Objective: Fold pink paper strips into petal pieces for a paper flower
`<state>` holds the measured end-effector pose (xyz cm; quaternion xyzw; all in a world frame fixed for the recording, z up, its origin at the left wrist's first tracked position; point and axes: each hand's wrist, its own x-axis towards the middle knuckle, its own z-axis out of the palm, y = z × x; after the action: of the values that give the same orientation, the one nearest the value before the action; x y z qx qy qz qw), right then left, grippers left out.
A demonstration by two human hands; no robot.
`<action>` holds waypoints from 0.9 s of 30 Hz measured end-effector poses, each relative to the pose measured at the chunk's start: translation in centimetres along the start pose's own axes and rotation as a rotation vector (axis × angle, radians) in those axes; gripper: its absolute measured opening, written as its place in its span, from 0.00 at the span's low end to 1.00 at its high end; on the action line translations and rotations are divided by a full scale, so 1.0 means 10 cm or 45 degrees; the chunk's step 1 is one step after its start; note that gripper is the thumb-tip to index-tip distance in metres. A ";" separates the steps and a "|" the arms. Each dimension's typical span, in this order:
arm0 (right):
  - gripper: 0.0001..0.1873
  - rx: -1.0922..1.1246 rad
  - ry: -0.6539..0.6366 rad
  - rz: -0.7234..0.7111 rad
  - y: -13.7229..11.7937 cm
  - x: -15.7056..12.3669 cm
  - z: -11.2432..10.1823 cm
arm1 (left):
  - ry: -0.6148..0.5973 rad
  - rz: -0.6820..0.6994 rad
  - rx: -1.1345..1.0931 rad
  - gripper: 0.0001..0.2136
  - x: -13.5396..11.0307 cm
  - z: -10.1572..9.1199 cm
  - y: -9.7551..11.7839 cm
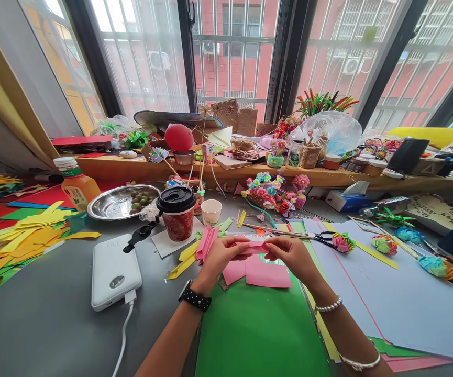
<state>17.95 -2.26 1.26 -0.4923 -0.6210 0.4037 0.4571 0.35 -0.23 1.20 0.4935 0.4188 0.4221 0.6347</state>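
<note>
Between my two hands is a folded strip of pink paper (254, 244), raised a little above the table. My left hand (223, 255) pinches its left end, and my right hand (289, 254) pinches the right end. Flat pink paper pieces (269, 273) lie just below, on a green sheet (263, 324). Beside my left hand rest folded pink strips (207, 242) and folded yellow strips (183, 262). Scissors (320, 237) with dark handles lie to the right of my right hand, near a multicoloured paper flower (343, 242).
A white power bank (112, 272) with a cable lies at left. Behind it stand a lidded coffee cup (176, 214), a paper cup (211, 212), a metal plate (104, 204) with green fruit and a juice bottle (75, 183). Large white sheets (399, 293) cover the right side.
</note>
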 end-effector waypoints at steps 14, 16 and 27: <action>0.11 0.046 0.132 -0.021 0.07 -0.01 0.11 | 0.029 0.014 -0.193 0.24 0.02 0.04 -0.04; 0.11 0.068 0.151 -0.019 0.07 -0.01 0.15 | 0.007 0.025 -0.257 0.20 0.04 0.06 -0.09; 0.12 -0.013 0.064 -0.009 0.08 -0.02 0.21 | 0.048 0.131 -0.148 0.23 0.03 0.11 -0.14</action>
<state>16.18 -2.37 -0.10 -0.5022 -0.6133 0.3864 0.4715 1.69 -0.48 0.02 0.4687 0.3796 0.4871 0.6316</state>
